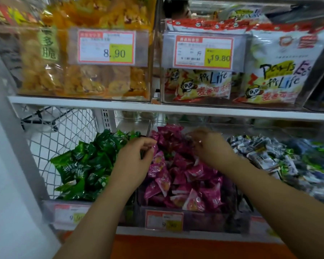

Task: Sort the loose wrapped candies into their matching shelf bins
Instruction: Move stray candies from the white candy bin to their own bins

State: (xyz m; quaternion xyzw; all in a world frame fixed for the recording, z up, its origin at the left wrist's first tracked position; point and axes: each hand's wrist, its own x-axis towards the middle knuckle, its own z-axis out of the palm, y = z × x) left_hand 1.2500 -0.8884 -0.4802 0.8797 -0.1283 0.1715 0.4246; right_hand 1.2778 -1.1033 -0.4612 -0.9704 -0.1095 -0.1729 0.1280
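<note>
Your left hand [133, 159] pinches a glossy pink candy [155, 147] in curled fingers. Your right hand [209, 146] blurs over the crinkly pink pile [187, 174]; I cannot tell its grip.

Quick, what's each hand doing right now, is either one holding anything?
Left hand: pinching a pink candy.
Right hand: too blurred, cannot tell.

The left hand [134, 157] and right hand [211, 146] have bare forearms [101, 212].
</note>
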